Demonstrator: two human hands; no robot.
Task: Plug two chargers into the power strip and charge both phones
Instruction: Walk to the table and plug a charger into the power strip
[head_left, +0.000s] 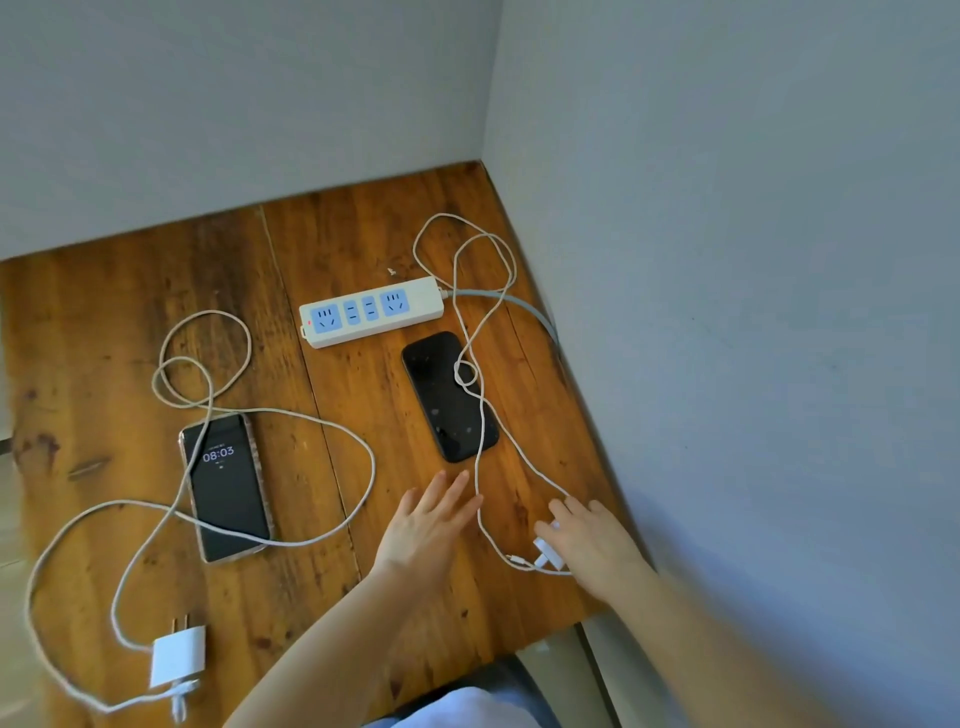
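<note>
Small white charger plug (546, 555) with its thin white cable (480, 415) sits at the near right edge of the brown wooden table (337, 234); right hand (592, 535) is on it, fingers curled over the body, grip looks partly closed around it but not clearly lifted. That cable runs up over the dark-screened black phone (448, 396) and loops past the right end of the white power strip with blue sockets (371, 310). All sockets are empty, a red light shows at its left end. Left hand (434, 512) lies flat and open on the table just beside the cable, holding nothing.

Second white charger block (179, 656) lies at the near left, prongs up, its cable looping over the lit phone in a clear case (224, 486) showing 08:03.

Step in hand, as I read it: pick up the right charger. Pinch the body, keep prongs free, lift the cable clear of the black phone so it doesn't drag it, steady the strip with the free hand when pushing in.
</note>
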